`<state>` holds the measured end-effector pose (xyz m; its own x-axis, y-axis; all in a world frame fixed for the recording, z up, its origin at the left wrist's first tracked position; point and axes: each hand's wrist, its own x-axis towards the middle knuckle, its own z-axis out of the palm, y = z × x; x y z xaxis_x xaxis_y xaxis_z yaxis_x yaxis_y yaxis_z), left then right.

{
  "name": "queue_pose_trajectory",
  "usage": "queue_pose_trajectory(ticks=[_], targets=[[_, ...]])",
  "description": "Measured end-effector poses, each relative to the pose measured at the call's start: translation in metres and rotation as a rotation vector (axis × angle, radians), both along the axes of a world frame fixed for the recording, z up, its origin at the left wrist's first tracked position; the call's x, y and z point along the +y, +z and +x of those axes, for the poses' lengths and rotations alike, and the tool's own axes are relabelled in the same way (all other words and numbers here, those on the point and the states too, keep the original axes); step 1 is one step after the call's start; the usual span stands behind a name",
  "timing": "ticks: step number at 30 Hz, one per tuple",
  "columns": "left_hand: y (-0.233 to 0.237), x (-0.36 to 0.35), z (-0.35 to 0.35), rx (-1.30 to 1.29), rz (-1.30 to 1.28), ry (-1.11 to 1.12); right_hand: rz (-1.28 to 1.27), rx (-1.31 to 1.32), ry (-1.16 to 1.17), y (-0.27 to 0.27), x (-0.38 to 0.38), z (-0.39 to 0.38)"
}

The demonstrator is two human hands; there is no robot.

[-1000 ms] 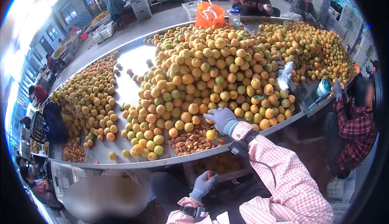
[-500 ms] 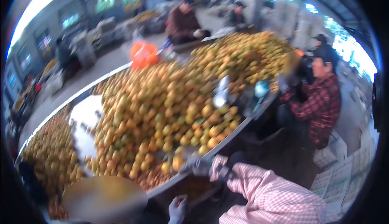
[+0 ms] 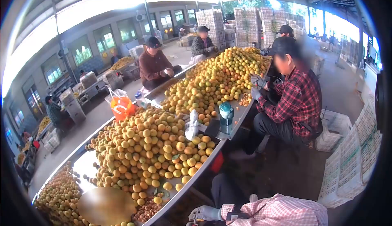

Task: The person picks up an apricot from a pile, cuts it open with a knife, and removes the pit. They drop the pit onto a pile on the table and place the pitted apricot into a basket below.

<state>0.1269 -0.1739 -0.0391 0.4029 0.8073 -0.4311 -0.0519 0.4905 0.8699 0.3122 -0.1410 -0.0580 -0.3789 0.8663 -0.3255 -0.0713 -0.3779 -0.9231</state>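
At the bottom edge, my right hand (image 3: pixel 201 214), in a grey glove below a pink checked sleeve, has its fingers curled over something small. Only an orange-brown bit of it shows, so I cannot make out its kind. This hand is just off the near edge of the metal table (image 3: pixel 188 193), below the tabletop fruit. A large heap of round yellow-orange fruit (image 3: pixel 143 144) covers the table beyond it. Small reddish-brown scraps (image 3: pixel 149 210) lie at the heap's near end. My left hand is out of the frame.
A teal-lidded bottle (image 3: pixel 226 118), a white bag (image 3: pixel 192 126) and an orange bag (image 3: pixel 121 106) stand among the fruit. A co-worker in a red checked shirt (image 3: pixel 292 99) sits at the right; others sit across. White crates (image 3: pixel 347 169) stand at right.
The view has tilted up and steadied. My right hand has come back from the table's edge to the bottom of the frame. My left hand, gloved and closed earlier, has left the view.
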Motion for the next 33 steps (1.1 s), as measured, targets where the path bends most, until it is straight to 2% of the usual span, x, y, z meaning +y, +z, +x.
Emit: queue_pose_trajectory(ticks=[1,2,3,5,7,8,9,10,11,12,13,14,15,16,17,18,20,21,23,24,25,27,30,31,33], targets=[[-0.011,-0.001,-0.002,0.080,0.188,-0.205,0.016,0.003,0.012,0.003,-0.001,0.002],[0.033,-0.013,0.011,-0.136,-0.221,-0.111,0.032,0.043,0.005,0.005,-0.004,0.005],[0.038,-0.016,0.011,-0.138,-0.207,-0.092,0.048,0.082,0.000,0.005,-0.005,0.008],[0.046,-0.016,0.014,-0.252,-0.503,0.020,0.148,0.109,0.043,0.000,-0.008,0.009],[0.055,-0.015,0.014,-0.255,-0.528,0.049,0.149,0.264,-0.065,0.015,-0.019,0.005],[0.055,-0.012,0.008,-0.185,-0.397,0.056,0.129,0.469,-0.011,0.020,-0.017,0.009],[0.057,-0.011,0.002,-0.112,-0.272,0.063,0.250,0.453,0.021,0.035,-0.017,0.011],[0.057,-0.004,0.001,-0.070,-0.095,0.055,0.116,0.693,0.141,0.051,-0.010,0.018],[0.053,0.005,-0.003,-0.017,0.068,0.056,0.024,0.750,0.038,0.053,-0.010,0.022],[0.020,0.021,-0.015,-0.009,0.282,0.028,-0.059,0.808,-0.070,0.055,-0.011,0.026],[0.074,0.021,-0.010,-0.031,0.295,-0.048,-0.072,0.840,-0.074,0.075,-0.007,0.033],[0.062,0.026,-0.010,0.177,0.546,0.038,-0.081,0.775,-0.091,0.096,-0.007,0.037],[0.110,0.018,-0.001,0.216,0.432,0.009,-0.151,0.756,-0.155,0.108,-0.010,0.042],[0.121,0.019,0.004,0.281,0.538,0.016,-0.150,0.768,-0.090,0.117,-0.006,0.049],[0.123,0.016,0.003,0.349,0.653,0.009,-0.134,0.785,-0.029,0.117,-0.006,0.049],[0.126,0.013,0.006,0.342,0.642,0.009,-0.173,0.791,0.000,0.110,-0.008,0.044],[0.114,0.006,0.000,0.388,0.657,-0.037,0.216,0.664,-0.027,0.100,-0.014,0.037],[0.113,0.000,-0.002,0.401,0.626,-0.023,0.183,0.672,-0.015,0.096,-0.019,0.033],[0.114,-0.005,0.000,0.565,0.771,-0.081,0.213,0.541,0.020,0.092,-0.024,0.026],[0.108,-0.007,-0.002,0.564,0.757,-0.068,0.216,0.434,0.032,0.104,-0.028,0.025],[0.107,-0.009,-0.004,0.577,0.735,-0.053,0.195,0.442,0.050,0.101,-0.026,0.021],[0.110,-0.014,-0.005,0.666,0.823,-0.047,0.454,0.215,0.112,0.093,-0.029,0.014],[0.107,-0.018,-0.005,0.693,0.871,-0.052,0.499,0.138,0.140,0.081,-0.033,0.007],[0.105,-0.018,-0.006,0.718,0.929,-0.080,0.490,0.141,0.148,0.081,-0.034,0.006],[0.100,-0.016,-0.009,0.699,0.932,-0.075,-0.019,0.471,0.139,0.083,-0.033,0.006]])
